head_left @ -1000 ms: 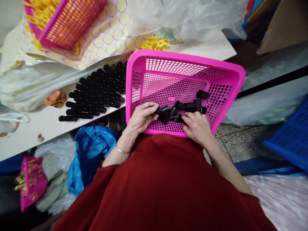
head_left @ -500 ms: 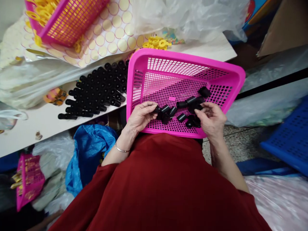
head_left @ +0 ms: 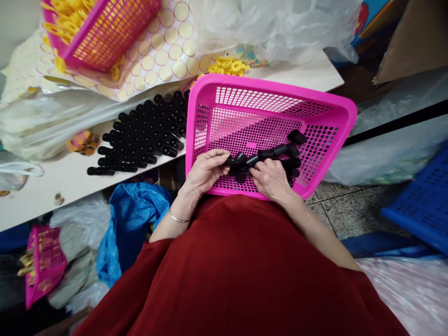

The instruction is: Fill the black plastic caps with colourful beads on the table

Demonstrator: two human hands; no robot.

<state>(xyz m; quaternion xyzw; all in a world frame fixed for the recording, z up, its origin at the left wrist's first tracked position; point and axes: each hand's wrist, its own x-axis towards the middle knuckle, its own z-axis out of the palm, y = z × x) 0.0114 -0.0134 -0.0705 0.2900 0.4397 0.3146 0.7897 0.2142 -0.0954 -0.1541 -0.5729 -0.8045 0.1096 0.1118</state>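
Note:
A pink plastic basket (head_left: 273,84) leans tilted against me, with several short black tube-shaped parts (head_left: 266,154) lying along its lower side. Over its left part, my left hand (head_left: 209,170) pinches one black tube-shaped part (head_left: 229,161) between thumb and fingers. My right hand (head_left: 271,178) reaches in among the loose parts near the middle, fingers bent down over them. Its fingertips touch the pile, but whether they grip a piece is hidden. Left of the basket, many similar black pieces (head_left: 147,130) lie in close rows on the white table (head_left: 31,200).
Another pink basket (head_left: 115,32) full of yellow plastic pieces stands at the back left. A few yellow pieces (head_left: 229,65) lie behind my basket. Below the table edge hangs an open blue bag (head_left: 129,224). To the right sits a blue crate (head_left: 420,200).
My right hand has moved left, from the right end of the loose black parts to their middle. My left hand keeps its pinch in about the same place.

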